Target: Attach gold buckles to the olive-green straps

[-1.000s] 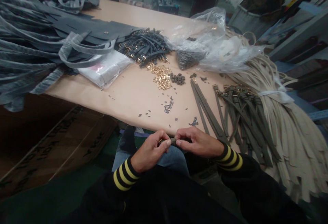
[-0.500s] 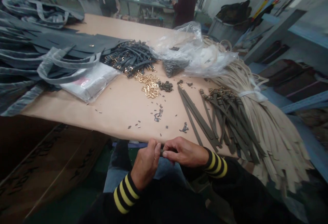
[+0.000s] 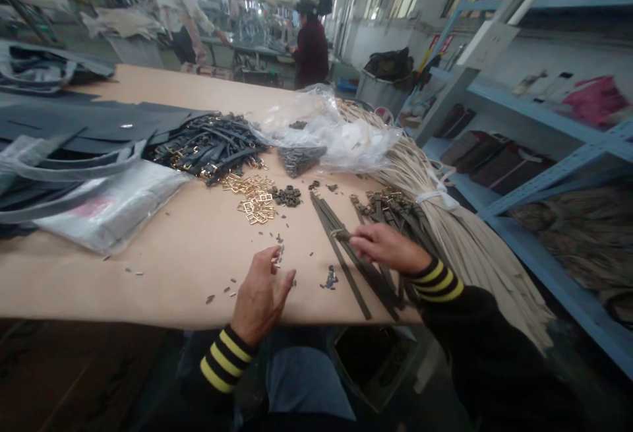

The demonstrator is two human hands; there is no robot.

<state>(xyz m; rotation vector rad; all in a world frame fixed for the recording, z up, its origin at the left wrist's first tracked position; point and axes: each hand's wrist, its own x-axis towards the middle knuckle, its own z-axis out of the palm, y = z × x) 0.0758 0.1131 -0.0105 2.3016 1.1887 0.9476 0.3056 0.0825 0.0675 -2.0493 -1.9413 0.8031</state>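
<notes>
My right hand [image 3: 383, 248] grips the end of a narrow dark leather strap [image 3: 342, 235] with a small metal fitting on it, just above a heap of olive-grey straps with brass buckles [image 3: 395, 221]. My left hand [image 3: 260, 299] rests at the table's front edge with its fingers apart, close to scattered small dark metal pieces [image 3: 279, 254]. Several long dark straps [image 3: 341, 267] lie beneath my right wrist. Gold rectangular buckles [image 3: 256, 200] and a cluster of dark fittings [image 3: 287, 196] lie further forward.
Black buckled straps [image 3: 210, 148], a clear plastic bag [image 3: 316, 132], a bound beige strap bundle [image 3: 445, 221] and a white package [image 3: 113, 204] share the paper-covered table [image 3: 148, 287]. Blue shelving [image 3: 544, 148] stands right; a person [image 3: 310, 53] stands beyond.
My hands have come apart. The left has dropped the shared grip and moved to the scattered pieces, while the right has carried the strap forward over the heap. The view has tilted up.
</notes>
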